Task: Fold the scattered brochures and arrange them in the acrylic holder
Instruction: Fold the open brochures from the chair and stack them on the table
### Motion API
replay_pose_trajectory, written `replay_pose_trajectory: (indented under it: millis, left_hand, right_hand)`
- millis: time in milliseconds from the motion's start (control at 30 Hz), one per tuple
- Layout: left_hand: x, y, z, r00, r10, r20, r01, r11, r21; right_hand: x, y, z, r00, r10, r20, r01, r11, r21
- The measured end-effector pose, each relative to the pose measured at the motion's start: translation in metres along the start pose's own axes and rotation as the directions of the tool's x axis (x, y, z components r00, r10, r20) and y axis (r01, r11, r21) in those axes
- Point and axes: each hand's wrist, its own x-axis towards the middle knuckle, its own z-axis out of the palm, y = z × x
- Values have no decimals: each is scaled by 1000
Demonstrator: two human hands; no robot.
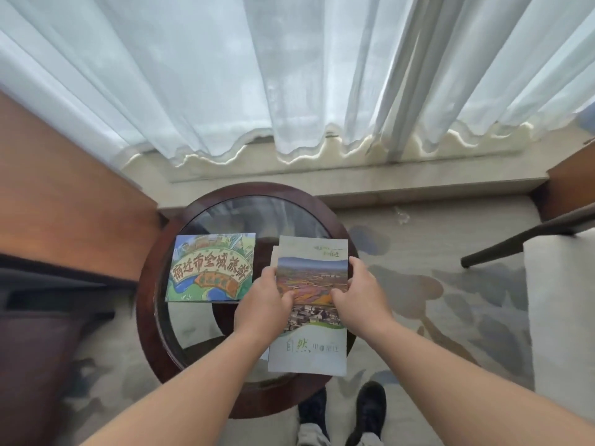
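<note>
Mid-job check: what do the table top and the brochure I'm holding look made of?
Table top: apparently clear glass, glossy; it mirrors the curtain and the floor shows through. Its rim looks like dark polished wood. Brochure: likely thin printed paper with a soft sheen; stacked sheet edges show at its left.

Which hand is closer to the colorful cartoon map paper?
Left. The left hand holds the left edge of the grey brochure, right beside the cartoon brochure. The right hand grips the opposite edge, farther away.
</note>
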Motion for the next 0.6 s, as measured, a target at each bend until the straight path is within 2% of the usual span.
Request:
replay_pose_trajectory:
  millis: [333,600]
  left_hand:
    - [40,-40,39,995,-104,1,103,992,74]
    - [42,-40,45,997,-71,-31,73,995,69]
  right_hand:
    - [44,13,50,996,27,84,-14,988,-152]
    - [45,19,55,999,16,51,-4,973,-231]
